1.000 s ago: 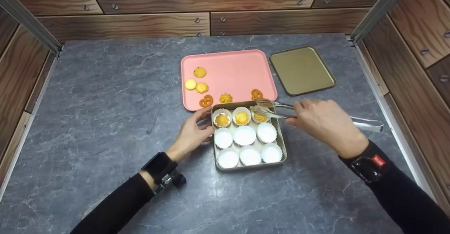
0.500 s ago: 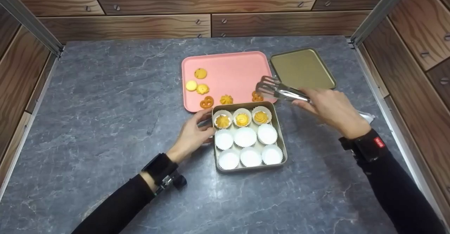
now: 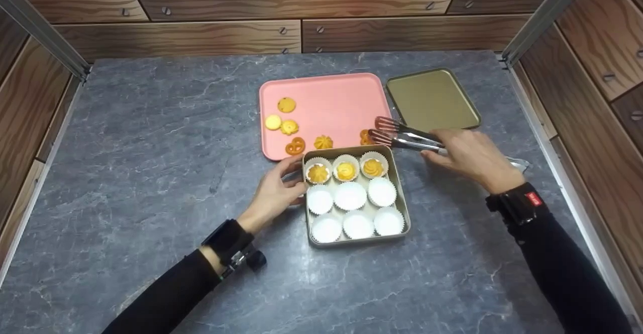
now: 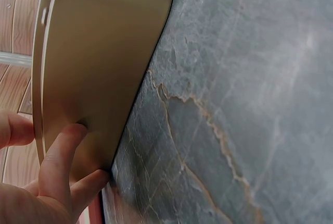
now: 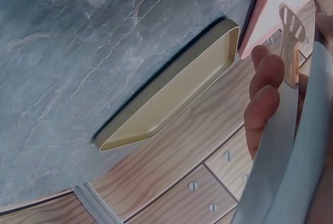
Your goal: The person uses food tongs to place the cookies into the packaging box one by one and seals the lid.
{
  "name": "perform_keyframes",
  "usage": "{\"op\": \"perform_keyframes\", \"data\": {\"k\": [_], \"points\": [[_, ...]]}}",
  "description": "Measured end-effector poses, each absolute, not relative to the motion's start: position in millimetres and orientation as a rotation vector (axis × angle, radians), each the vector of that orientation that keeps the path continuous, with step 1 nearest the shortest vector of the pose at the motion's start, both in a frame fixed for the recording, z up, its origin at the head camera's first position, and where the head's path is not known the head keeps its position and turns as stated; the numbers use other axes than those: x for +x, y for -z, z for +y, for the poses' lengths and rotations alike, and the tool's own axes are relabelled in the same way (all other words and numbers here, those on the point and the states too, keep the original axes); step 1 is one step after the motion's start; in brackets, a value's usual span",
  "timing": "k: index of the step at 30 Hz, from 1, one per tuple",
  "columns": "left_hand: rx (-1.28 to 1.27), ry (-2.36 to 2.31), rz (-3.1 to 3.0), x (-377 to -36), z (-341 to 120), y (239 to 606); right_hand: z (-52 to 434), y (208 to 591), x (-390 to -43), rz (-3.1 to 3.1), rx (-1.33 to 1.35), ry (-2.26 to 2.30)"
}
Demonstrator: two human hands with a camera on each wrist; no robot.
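— Hands over a marbled worktop [image 3: 176, 123]: the left hand [image 3: 274, 188] rests relaxed fingers against the outer wall of a metal tin [image 4: 104, 41], while the right hand [image 3: 474, 155] grips slotted tongs [image 3: 414, 144], their tips parted and carrying nothing.

— Where are the tongs?

— Over the near right corner of a pink tray [image 3: 341, 103], partly hiding a pretzel biscuit [image 3: 363, 136]. Whether metal touches biscuit, the head view does not settle.

— How is such a pick-up best done?

— Gently, one would judge. Bring one tip to each side of the pretzel biscuit, low to the tray, and squeeze only enough to lift; its thin loops look likely to snap. A steady left hand on the tin helps, since its far edge lies close by the tray and a knock could jostle the cups.

— The count?

— One tin, one tray, one pair of tongs, and one lid [image 3: 434, 100] just beside the tray. Nine paper cups [image 3: 350, 196] stand in three rows of three; each cup of the far row holds one biscuit, and the other six show only white.

— And on the tray?

— Six biscuits in sight: two pretzels, one at each near corner; one swirled star [image 3: 323, 142] between them; and, toward the left edge, one speckled round [image 3: 286, 104], one pale round [image 3: 273, 122] and one flower shape [image 3: 289, 127].
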State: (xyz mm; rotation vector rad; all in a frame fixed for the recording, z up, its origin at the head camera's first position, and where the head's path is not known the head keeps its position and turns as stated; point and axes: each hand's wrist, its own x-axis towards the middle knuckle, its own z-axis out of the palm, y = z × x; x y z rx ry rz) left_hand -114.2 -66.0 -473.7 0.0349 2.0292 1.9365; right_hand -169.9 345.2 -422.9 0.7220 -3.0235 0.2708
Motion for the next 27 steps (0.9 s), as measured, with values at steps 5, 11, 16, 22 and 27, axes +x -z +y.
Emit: {"op": "perform_keyframes", "data": {"k": [5,11,16,22,27], "points": [[0.043,-1.946,2.022,-114,-66,473,339,424,-173,-3.009,0.772,-0.198],[0.044,-1.935,2.034,-114,-66,473,334,423,-179,-2.996,0.752,-0.168],[0.038,-1.926,2.034,-115,-66,474,329,426,-187,-3.002,0.722,-0.161],[0.02,-1.926,2.035,-115,-66,474,321,430,-197,-2.994,0.665,-0.177],[0.027,-1.951,2.016,-115,-66,475,316,435,-195,-2.991,0.617,-0.249]]}}
